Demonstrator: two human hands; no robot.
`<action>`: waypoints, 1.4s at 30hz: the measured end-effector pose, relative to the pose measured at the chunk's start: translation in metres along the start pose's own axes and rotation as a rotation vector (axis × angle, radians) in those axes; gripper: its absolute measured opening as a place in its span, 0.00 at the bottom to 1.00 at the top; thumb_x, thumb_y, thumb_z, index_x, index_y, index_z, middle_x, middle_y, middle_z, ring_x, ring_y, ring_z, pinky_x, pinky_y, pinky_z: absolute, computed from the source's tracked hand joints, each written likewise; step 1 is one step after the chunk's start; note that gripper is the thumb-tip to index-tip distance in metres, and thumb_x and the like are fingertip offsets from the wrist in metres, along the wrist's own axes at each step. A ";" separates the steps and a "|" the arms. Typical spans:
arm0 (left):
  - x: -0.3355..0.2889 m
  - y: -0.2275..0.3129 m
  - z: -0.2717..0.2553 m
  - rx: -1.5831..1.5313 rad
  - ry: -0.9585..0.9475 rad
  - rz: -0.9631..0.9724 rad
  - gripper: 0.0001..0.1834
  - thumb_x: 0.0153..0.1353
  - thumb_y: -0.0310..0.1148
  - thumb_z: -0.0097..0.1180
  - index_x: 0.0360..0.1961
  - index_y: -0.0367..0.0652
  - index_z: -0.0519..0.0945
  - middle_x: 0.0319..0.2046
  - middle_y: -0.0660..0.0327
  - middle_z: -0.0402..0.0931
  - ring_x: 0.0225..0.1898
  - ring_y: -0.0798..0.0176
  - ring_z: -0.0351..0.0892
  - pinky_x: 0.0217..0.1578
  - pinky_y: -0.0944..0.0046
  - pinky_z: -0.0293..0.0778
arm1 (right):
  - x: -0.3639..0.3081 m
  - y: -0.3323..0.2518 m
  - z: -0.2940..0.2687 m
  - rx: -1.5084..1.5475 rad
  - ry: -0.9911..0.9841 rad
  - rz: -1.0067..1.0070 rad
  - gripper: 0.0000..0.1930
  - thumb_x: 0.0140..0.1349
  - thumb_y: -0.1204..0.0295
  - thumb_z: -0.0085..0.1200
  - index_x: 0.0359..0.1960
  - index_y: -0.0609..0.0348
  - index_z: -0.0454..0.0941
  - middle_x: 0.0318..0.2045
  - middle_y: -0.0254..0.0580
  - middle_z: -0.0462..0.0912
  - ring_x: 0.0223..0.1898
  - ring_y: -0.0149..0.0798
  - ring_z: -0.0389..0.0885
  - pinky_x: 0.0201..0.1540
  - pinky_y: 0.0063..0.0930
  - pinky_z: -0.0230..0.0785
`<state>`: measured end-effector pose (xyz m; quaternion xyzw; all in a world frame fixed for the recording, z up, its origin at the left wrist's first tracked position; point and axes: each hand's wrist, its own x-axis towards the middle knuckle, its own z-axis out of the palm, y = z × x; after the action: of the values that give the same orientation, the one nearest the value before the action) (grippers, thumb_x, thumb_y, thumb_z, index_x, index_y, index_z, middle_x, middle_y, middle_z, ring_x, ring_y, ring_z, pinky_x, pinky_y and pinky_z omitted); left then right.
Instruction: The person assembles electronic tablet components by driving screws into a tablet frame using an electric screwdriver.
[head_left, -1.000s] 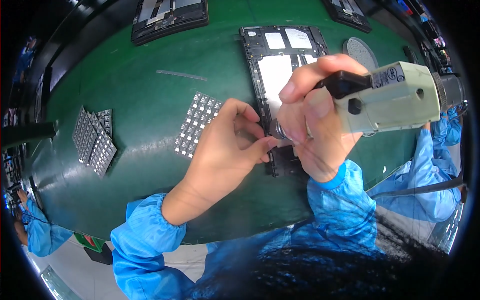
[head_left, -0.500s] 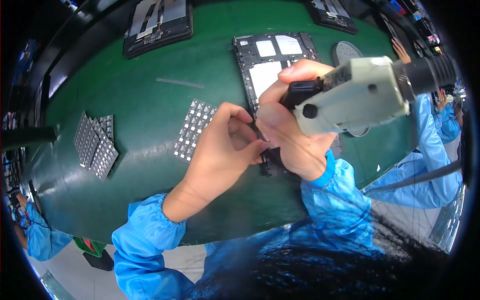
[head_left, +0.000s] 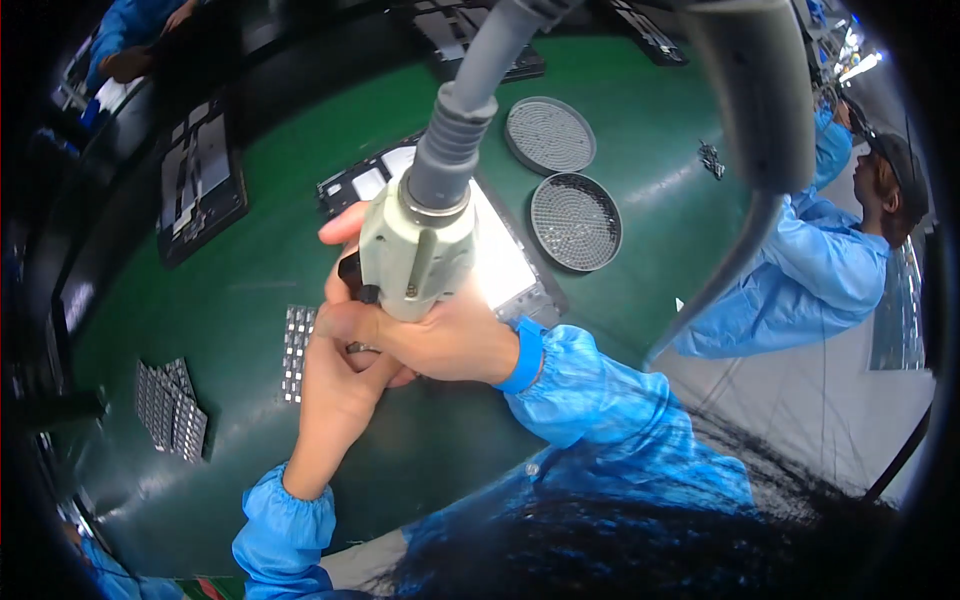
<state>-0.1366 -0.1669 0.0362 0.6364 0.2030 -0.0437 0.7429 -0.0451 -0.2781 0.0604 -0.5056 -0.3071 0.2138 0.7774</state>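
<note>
My right hand (head_left: 445,340) is wrapped round a pale, cable-fed electric screwdriver (head_left: 425,250), with its grey ribbed cable end up towards the camera. The tool's tip is hidden below my hands. My left hand (head_left: 345,385) is closed in a pinch just under the right hand, touching it. Whatever its fingertips hold is covered. Beneath the tool and right hand lies a flat black device housing with white panels (head_left: 503,262), partly hidden. A dark sheet with rows of small white pieces (head_left: 293,352) sticks out beside my left hand.
Two round grey perforated trays (head_left: 551,136) stand right of the housing. Several dark patterned sheets (head_left: 172,408) lie at left. Another opened device (head_left: 200,180) is at far left. A small dark pile (head_left: 711,160) lies at right. A thick grey cable (head_left: 735,265) hangs near a seated co-worker (head_left: 790,270).
The view has swung, so the housing and hands appear further left. The screwdriver has turned from lying sideways to cable end up. My right hand has come over the left hand's fingers.
</note>
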 end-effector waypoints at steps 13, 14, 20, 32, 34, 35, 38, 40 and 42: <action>-0.005 0.007 0.008 0.060 0.068 -0.100 0.33 0.56 0.17 0.63 0.59 0.35 0.58 0.31 0.58 0.72 0.26 0.63 0.83 0.28 0.69 0.81 | -0.041 -0.056 -0.160 -0.209 0.552 -0.523 0.20 0.63 0.76 0.58 0.55 0.63 0.67 0.35 0.54 0.81 0.16 0.23 0.65 0.18 0.18 0.58; -0.004 0.007 0.009 0.067 0.073 -0.090 0.34 0.56 0.16 0.63 0.60 0.34 0.57 0.31 0.58 0.72 0.26 0.63 0.83 0.28 0.69 0.81 | -0.041 -0.056 -0.161 -0.227 0.550 -0.533 0.20 0.62 0.76 0.59 0.54 0.63 0.67 0.35 0.53 0.81 0.16 0.23 0.65 0.18 0.18 0.58; -0.001 -0.001 0.006 0.095 0.078 -0.069 0.35 0.57 0.15 0.61 0.62 0.34 0.56 0.31 0.58 0.73 0.27 0.65 0.83 0.28 0.70 0.82 | -0.032 -0.046 -0.165 -0.249 0.566 -0.526 0.21 0.60 0.76 0.61 0.53 0.63 0.69 0.33 0.49 0.83 0.19 0.22 0.68 0.19 0.17 0.58; -0.001 0.002 0.009 0.068 0.080 -0.095 0.34 0.58 0.14 0.59 0.62 0.34 0.57 0.32 0.59 0.72 0.29 0.66 0.84 0.31 0.69 0.83 | -0.032 -0.045 -0.173 -0.390 0.529 -0.437 0.19 0.67 0.76 0.51 0.57 0.64 0.64 0.38 0.55 0.80 0.15 0.24 0.65 0.17 0.20 0.61; -0.001 0.001 0.008 0.063 0.079 -0.089 0.34 0.58 0.14 0.59 0.62 0.34 0.57 0.32 0.59 0.72 0.29 0.66 0.84 0.31 0.70 0.83 | -0.030 -0.045 -0.171 -0.405 0.532 -0.435 0.18 0.67 0.76 0.51 0.57 0.64 0.64 0.38 0.55 0.80 0.16 0.24 0.65 0.18 0.20 0.62; -0.001 0.001 0.008 0.074 0.075 -0.088 0.34 0.58 0.14 0.59 0.62 0.34 0.57 0.33 0.59 0.72 0.29 0.67 0.83 0.31 0.70 0.83 | -0.028 -0.046 -0.169 -0.329 0.574 -0.433 0.19 0.63 0.76 0.56 0.54 0.63 0.66 0.35 0.52 0.81 0.16 0.24 0.66 0.18 0.18 0.60; 0.000 -0.001 0.005 0.085 0.063 -0.081 0.33 0.58 0.14 0.59 0.62 0.34 0.57 0.33 0.59 0.72 0.29 0.67 0.83 0.31 0.70 0.83 | -0.026 -0.045 -0.168 -0.254 0.604 -0.435 0.20 0.61 0.75 0.62 0.52 0.62 0.69 0.33 0.49 0.83 0.17 0.24 0.67 0.18 0.17 0.58; 0.001 0.000 0.006 0.084 0.054 -0.075 0.33 0.58 0.15 0.59 0.62 0.34 0.57 0.33 0.60 0.72 0.29 0.68 0.83 0.31 0.70 0.83 | -0.025 -0.047 -0.171 -0.256 0.594 -0.439 0.20 0.61 0.76 0.61 0.52 0.62 0.68 0.33 0.49 0.83 0.17 0.24 0.67 0.17 0.18 0.58; 0.002 0.001 0.008 0.077 0.052 -0.070 0.33 0.58 0.15 0.59 0.62 0.33 0.57 0.33 0.59 0.72 0.29 0.68 0.83 0.32 0.70 0.83 | -0.024 -0.047 -0.173 -0.282 0.552 -0.445 0.19 0.62 0.76 0.60 0.52 0.62 0.68 0.34 0.49 0.83 0.17 0.24 0.67 0.17 0.18 0.58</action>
<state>-0.1329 -0.1738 0.0376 0.6578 0.2427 -0.0611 0.7104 0.0586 -0.4260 0.0454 -0.5673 -0.2149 -0.1487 0.7809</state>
